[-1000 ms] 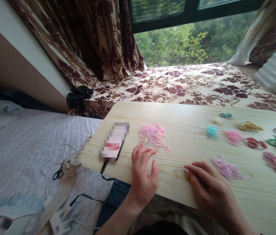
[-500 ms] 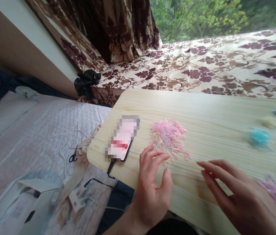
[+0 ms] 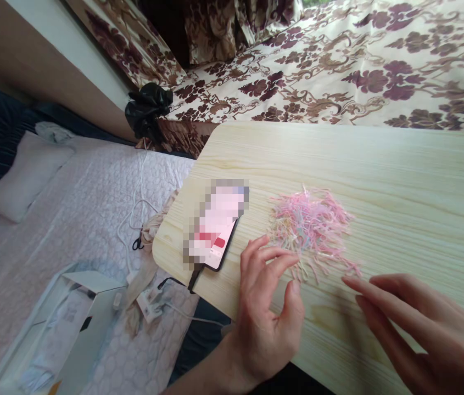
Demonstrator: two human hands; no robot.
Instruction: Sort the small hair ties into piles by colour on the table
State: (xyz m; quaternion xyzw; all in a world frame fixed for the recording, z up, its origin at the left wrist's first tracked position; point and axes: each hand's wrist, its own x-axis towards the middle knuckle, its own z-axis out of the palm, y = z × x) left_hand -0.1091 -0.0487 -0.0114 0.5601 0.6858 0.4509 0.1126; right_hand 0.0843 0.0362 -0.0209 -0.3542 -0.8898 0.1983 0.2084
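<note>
A loose pile of short, thin strands, mostly pink with some pale yellow and blue, lies on the light wood table. My left hand is at the pile's near left edge, its fingers curved and the thumb held apart, with nothing visible between them. Lower right of the pile is my right hand. Its fingers are stretched out, the index fingertip close to the pile's stray pink ends, and I see nothing held. Whether either hand touches a strand I cannot tell.
Left of the pile lies a phone with a blurred screen and a cable plugged in. Beyond the table's left edge are a bed, a power strip and an open white box. Floral cloth covers the ledge behind.
The view has tilted down and turned left, so the teal, pink and purple bundles on the right are out of frame. Both hands keep nearly the same pose near the pile.
</note>
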